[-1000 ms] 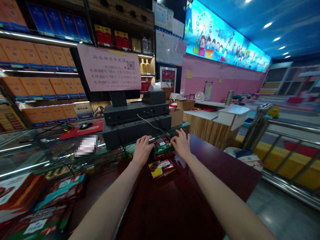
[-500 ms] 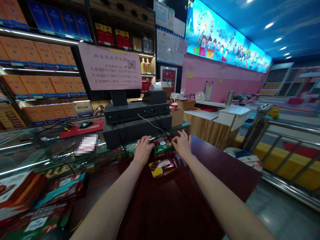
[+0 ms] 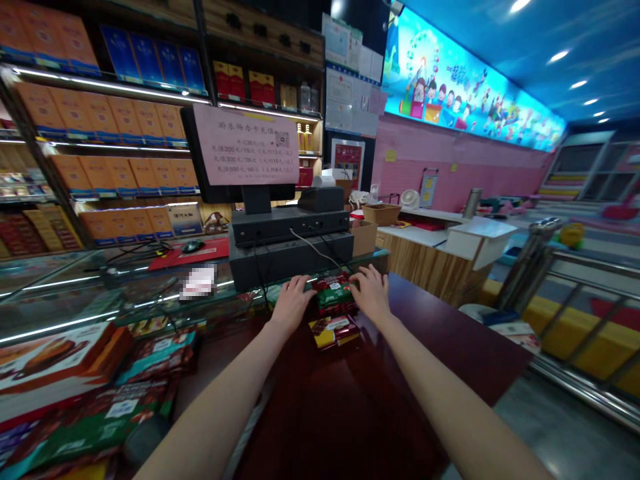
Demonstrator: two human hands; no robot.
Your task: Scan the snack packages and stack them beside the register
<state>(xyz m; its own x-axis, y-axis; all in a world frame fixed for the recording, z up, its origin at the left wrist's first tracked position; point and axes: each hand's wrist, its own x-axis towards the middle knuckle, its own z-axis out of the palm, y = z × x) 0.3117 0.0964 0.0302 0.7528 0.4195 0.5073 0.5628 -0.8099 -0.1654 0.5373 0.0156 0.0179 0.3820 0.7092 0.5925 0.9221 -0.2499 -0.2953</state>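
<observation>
A green and dark red snack packet (image 3: 334,293) lies flat near the far edge of the dark wooden counter. My left hand (image 3: 293,301) rests at its left side, fingers stretched forward and the thumb by the packet's edge. On the opposite side, my right hand (image 3: 371,291) has its fingers apart, with thumb and fingertips at the right edge. Both hands look open, flanking the packet rather than wrapped round it. Just nearer to me lies a yellow and maroon snack packet (image 3: 334,331), which neither hand touches.
Behind the packets stands a black cash register (image 3: 293,250) with cables and a pink sign (image 3: 245,143). At the left are a biscuit box (image 3: 55,363), a teal packet (image 3: 160,353) and a larger green packet (image 3: 100,423). A metal railing (image 3: 590,320) runs along the right.
The camera view has turned a little left, so everything appears shifted right. Both hands stay beside the green and red packet, with little visible movement.
</observation>
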